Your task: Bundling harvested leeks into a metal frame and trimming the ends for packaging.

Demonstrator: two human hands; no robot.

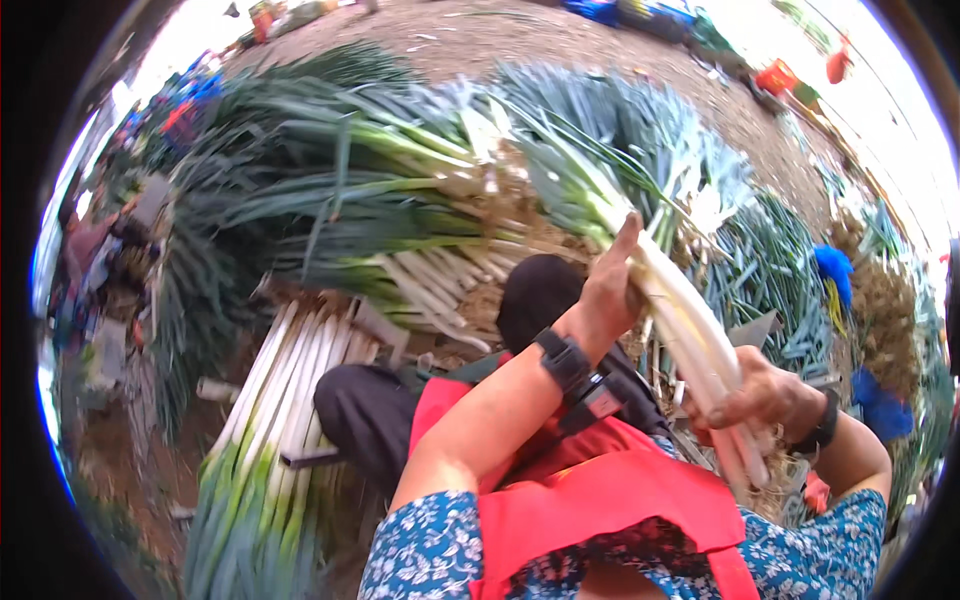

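A bunch of leeks (690,305) slants across in front of my chest, its green leaves pointing away and its roots toward my right side. My left hand (612,292) is closed round it where the white stems turn green, the thumb on top. Farther down, near the root ends, my right hand (765,395) grips the white stems. Some of the right fingers are hidden behind the stems. To my left lies a trimmed-looking row of leeks (290,370), white ends away from me and leaves toward me.
Large heaps of leeks (270,205) spread ahead and left, with another heap (630,130) beyond the held bunch. More leeks (770,270) lie at right, by a blue bag (834,272) and brown root debris (880,330). Bare soil (450,45) stretches behind. My dark-trousered knees are bent below.
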